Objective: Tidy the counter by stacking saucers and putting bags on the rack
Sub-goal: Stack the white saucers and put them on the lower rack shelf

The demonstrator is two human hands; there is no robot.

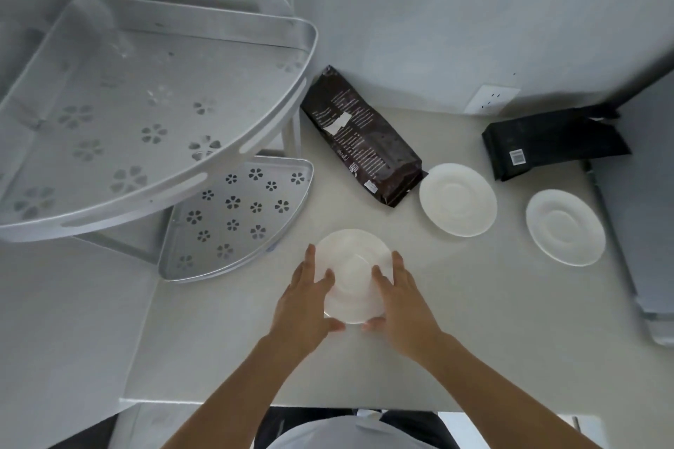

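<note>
Both hands, left [304,297] and right [399,297], clamped on near saucer [352,266], lower centre. Next saucer [457,199] up and right, nearer right hand; third [565,228] farther right. Bags [363,137] beyond, rack [146,113] upper left.

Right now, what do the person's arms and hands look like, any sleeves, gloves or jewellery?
Both arms are bare from the bottom edge of the frame to the fingertips: no sleeves show. The left hand and right hand wear no gloves, and no rings, watch or bracelets show on the fingers or wrists. No marks show on them. The fingernails look short and unpainted, though the picture is soft.
</note>
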